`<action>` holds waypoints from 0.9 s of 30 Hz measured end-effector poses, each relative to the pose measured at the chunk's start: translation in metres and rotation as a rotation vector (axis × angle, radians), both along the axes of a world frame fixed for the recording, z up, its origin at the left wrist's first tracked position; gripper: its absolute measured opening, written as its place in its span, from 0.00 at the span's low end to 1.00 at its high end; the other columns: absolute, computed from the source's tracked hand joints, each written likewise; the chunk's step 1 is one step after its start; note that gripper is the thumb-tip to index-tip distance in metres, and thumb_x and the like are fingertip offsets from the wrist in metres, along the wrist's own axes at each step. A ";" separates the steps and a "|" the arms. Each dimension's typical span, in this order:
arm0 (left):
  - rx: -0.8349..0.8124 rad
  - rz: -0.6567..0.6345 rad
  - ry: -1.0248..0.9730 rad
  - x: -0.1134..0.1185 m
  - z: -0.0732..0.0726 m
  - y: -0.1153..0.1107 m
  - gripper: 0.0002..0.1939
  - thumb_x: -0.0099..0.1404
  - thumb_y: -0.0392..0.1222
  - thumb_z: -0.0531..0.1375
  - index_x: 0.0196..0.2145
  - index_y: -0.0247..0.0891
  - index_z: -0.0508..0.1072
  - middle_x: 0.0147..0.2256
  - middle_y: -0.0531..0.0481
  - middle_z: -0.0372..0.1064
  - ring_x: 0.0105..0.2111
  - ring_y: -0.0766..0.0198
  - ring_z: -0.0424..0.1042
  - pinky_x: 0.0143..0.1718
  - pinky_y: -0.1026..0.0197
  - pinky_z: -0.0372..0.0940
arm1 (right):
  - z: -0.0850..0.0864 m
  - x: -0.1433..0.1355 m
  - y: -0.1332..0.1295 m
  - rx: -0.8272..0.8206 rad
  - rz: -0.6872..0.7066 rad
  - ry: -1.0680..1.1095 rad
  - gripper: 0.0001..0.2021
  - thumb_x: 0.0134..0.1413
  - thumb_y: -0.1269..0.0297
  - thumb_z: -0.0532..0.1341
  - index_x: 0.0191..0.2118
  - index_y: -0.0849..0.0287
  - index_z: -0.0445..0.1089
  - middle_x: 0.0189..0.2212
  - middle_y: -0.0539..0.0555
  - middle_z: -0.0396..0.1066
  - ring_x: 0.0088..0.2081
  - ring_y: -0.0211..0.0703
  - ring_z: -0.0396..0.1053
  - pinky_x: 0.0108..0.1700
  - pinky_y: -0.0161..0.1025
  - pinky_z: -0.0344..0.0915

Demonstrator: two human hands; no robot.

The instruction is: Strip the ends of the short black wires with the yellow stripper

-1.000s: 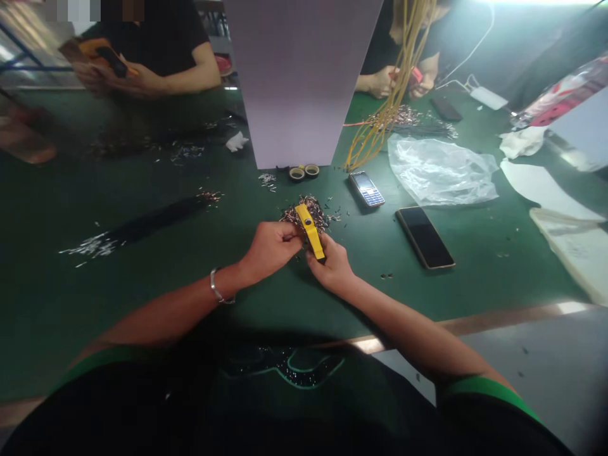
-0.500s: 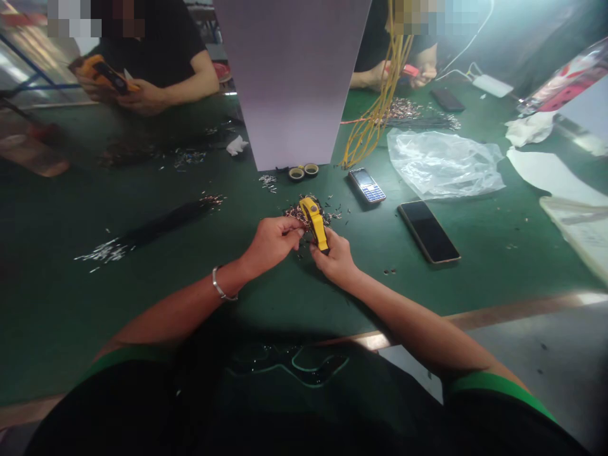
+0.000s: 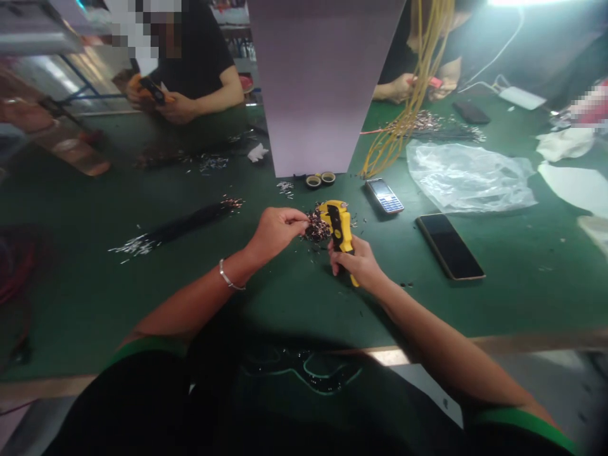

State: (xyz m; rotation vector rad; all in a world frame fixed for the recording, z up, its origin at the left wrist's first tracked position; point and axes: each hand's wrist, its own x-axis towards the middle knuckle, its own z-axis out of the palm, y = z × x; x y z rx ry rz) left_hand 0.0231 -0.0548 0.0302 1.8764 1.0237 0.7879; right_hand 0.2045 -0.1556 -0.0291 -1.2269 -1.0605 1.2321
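My right hand (image 3: 363, 261) is wrapped round the handles of a yellow and black wire stripper (image 3: 345, 239), its head pointing away from me. Beside the tool's head lies a pile of short wire scraps (image 3: 317, 229) with dark and coppery bits. My left hand (image 3: 277, 234) reaches to the pile's left edge, thumb and fingertips pinched together; whatever they hold is too small to make out. To the left lies a bundle of black wires (image 3: 185, 221) with bare, shiny ends.
Beyond the pile are two tape rolls (image 3: 320, 180) and a pale upright panel (image 3: 320, 95). A keypad phone (image 3: 384, 195), a smartphone (image 3: 450, 247) and a clear plastic bag (image 3: 470, 177) lie right. Yellow cables (image 3: 384, 149) hang down. Co-workers' hands (image 3: 178, 107) hold tools across the green table (image 3: 285, 304).
The wire stripper has turned in my right hand and now shows its black side. My left hand has drawn away from the tool to the pile's left edge. The camera view has shifted.
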 end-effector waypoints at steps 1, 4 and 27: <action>-0.005 -0.013 -0.007 -0.002 0.002 0.004 0.07 0.56 0.36 0.62 0.30 0.35 0.81 0.23 0.51 0.75 0.21 0.70 0.65 0.22 0.65 0.58 | 0.002 0.004 -0.001 0.005 0.055 0.031 0.11 0.42 0.65 0.65 0.35 0.59 0.67 0.20 0.45 0.68 0.18 0.37 0.65 0.24 0.38 0.65; -0.062 -0.035 -0.029 -0.007 0.005 0.013 0.06 0.55 0.37 0.62 0.30 0.36 0.81 0.24 0.50 0.75 0.21 0.70 0.65 0.22 0.65 0.58 | 0.005 0.013 -0.004 0.029 0.180 0.101 0.14 0.42 0.67 0.67 0.38 0.60 0.69 0.27 0.49 0.72 0.25 0.40 0.70 0.31 0.41 0.68; -0.246 -0.163 -0.132 -0.005 0.005 0.014 0.04 0.53 0.36 0.65 0.28 0.36 0.81 0.22 0.50 0.74 0.22 0.70 0.67 0.21 0.67 0.59 | 0.010 0.022 -0.008 -0.043 0.359 0.118 0.18 0.42 0.65 0.71 0.42 0.59 0.73 0.33 0.52 0.73 0.32 0.44 0.72 0.39 0.44 0.70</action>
